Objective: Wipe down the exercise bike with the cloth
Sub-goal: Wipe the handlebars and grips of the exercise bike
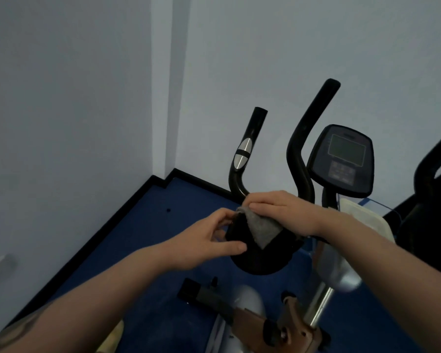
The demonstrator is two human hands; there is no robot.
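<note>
The exercise bike [323,271] stands in a room corner, with black handlebars [301,138], a dark console [344,159] and a black saddle [260,258] just below my hands. A grey cloth [261,229] with a dark underside is held above the saddle. My right hand [283,212] grips the cloth's upper edge from the right. My left hand [214,233] pinches its left edge, thumb underneath. The saddle's front is partly hidden by the cloth.
Pale walls meet in a corner at the left, with a black skirting along the blue floor [148,225]. A pedal [196,291] and crank sit low in view. A white towel [364,222] hangs by the bike's post. Another dark machine [433,200] stands at the right.
</note>
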